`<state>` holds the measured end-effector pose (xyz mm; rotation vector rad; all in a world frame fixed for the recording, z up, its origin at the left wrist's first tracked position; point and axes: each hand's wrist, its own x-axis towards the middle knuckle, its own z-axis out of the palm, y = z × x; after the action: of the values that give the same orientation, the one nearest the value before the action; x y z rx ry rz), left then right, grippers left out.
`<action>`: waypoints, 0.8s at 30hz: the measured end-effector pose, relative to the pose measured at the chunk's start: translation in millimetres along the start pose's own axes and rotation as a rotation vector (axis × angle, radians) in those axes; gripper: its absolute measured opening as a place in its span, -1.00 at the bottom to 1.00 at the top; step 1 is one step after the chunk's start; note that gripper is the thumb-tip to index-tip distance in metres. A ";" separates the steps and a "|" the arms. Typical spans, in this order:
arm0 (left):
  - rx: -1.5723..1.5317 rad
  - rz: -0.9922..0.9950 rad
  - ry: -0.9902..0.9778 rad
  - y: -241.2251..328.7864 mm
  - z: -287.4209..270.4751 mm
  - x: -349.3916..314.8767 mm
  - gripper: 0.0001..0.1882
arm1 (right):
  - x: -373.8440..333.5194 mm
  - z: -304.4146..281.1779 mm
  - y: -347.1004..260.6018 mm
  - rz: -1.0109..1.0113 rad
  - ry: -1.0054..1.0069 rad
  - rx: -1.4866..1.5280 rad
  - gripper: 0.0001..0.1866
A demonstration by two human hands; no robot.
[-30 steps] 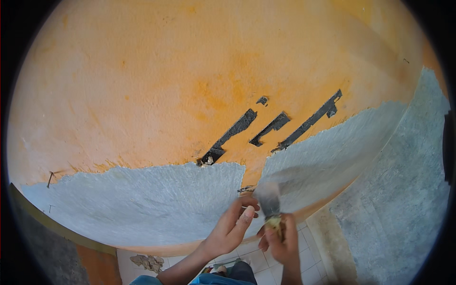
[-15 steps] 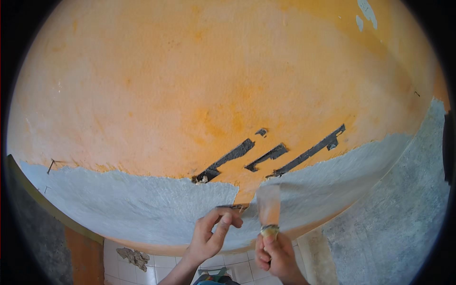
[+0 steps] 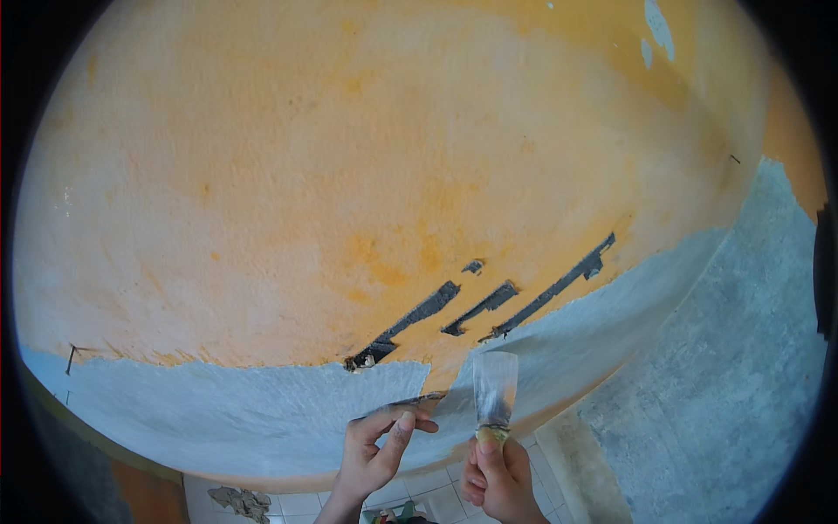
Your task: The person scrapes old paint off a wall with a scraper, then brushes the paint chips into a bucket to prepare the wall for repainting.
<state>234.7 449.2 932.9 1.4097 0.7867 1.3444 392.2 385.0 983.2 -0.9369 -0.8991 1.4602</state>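
Observation:
I face an orange painted wall [image 3: 367,175] whose lower band [image 3: 218,419] is scraped to pale grey. My right hand [image 3: 497,476] grips the handle of a metal scraper [image 3: 494,391], its flat blade pointing up against the grey band near the paint's edge. My left hand [image 3: 377,450] sits just left of it, fingers pinching a loose dark strip of paint [image 3: 410,402] at the wall. Three dark scraped gouges [image 3: 489,306] cut diagonally through the orange above the blade.
A bare grey cement surface [image 3: 742,375] runs along the right side. White floor tiles [image 3: 436,489] show below the hands, with a scrap of debris [image 3: 240,502] at the lower left. A dark orange edge [image 3: 144,493] stands at the bottom left.
The view has tilted upward, so the wall features sit lower. Both hands stayed together by the paint edge; my left fingers shifted from beside the blade to pinching the loose strip.

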 end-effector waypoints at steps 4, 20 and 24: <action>0.109 0.051 0.065 4.4 -0.4 -4.7 -0.78 | -7.7 -3.5 3.6 0.030 0.074 -0.106 -0.62; 1.351 1.017 0.624 6.3 -47.7 8.1 -0.75 | 22.9 -61.7 -7.1 -0.880 0.272 -1.176 -0.65; 1.411 1.030 0.609 5.6 -50.0 6.0 -0.71 | 22.3 -60.9 -19.8 -0.895 0.142 -1.351 -0.52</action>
<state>186.3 464.0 934.5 2.7842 1.7328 2.1797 454.6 410.6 975.9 -1.2493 -1.9063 -0.1343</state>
